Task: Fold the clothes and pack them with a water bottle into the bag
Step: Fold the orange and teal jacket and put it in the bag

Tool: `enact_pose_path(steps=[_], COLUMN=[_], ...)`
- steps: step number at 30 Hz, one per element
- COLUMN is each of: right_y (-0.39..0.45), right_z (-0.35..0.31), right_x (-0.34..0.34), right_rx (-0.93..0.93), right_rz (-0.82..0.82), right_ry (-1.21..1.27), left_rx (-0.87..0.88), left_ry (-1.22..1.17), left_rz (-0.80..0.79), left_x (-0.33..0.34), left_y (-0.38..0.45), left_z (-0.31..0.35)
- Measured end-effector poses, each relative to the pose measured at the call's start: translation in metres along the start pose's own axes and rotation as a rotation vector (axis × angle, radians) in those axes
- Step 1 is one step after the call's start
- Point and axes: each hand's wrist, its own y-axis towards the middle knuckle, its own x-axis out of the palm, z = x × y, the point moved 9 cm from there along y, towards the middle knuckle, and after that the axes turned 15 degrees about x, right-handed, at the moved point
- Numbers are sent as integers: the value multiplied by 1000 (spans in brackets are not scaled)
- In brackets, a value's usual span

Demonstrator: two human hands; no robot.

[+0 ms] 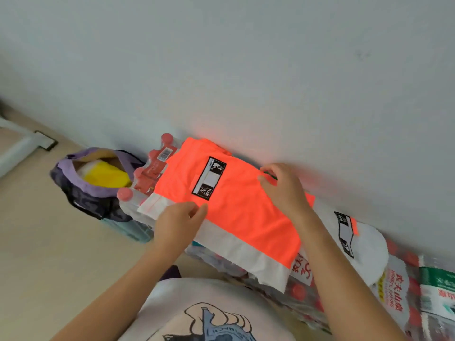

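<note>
While both hands grip it, an orange shirt (236, 207) lies part-folded on shrink-wrapped water packs (152, 173) by the wall.

Left hand (178, 221): its fingers (197, 210) and thumb pinch the shirt's near edge, where orange cloth meets the white hem band, just below the black label. Right hand (283, 185): its fingers (264, 179) curl over the far edge of the shirt, clamped on the cloth next to the wall. Beyond the right wrist lies a white garment (362, 242) with a matching label, on more packs. Well left of the left fingers stands the purple bag (96, 190), mouth open, something yellow (105, 175) inside, touching the packs. Whether a loose bottle is packed I cannot tell.
</note>
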Motion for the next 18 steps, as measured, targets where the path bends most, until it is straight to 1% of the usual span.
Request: enact_pose_path(steps=[1, 3, 5, 7, 9, 11, 12, 14, 18], right_y=[11, 27, 37, 40, 38, 34, 33, 35, 40], right_z=[-7, -16, -20, -24, -30, -35, -34, -30, -23], right_x=[10, 28, 40, 45, 45, 47, 49, 49, 47], right_rx=[-20, -30, -38, -52, -104, -147, -141, -94, -38], right_rz=[-47, -113, -121, -82, 1, 49, 42, 7, -67], right_ry=[-33, -114, -197, -263, -329, -409, -438, -449, -394], left_rx=[-142, -320, -443, -559, -627, -659, -660, -673, -749], left_ry=[-43, -169, -265, -406, -624, -806, -856, -883, -977], left_rz=[-66, -149, -137, -100, -36, 69, 113, 147, 141], left_x=[2, 8, 11, 22, 34, 40, 41, 45, 56], left_y=[-14, -41, -63, -81, -89, -86, -83, -76, -67], left_z=[-20, -47, -63, -74, -71, -65, -61, -54, -47])
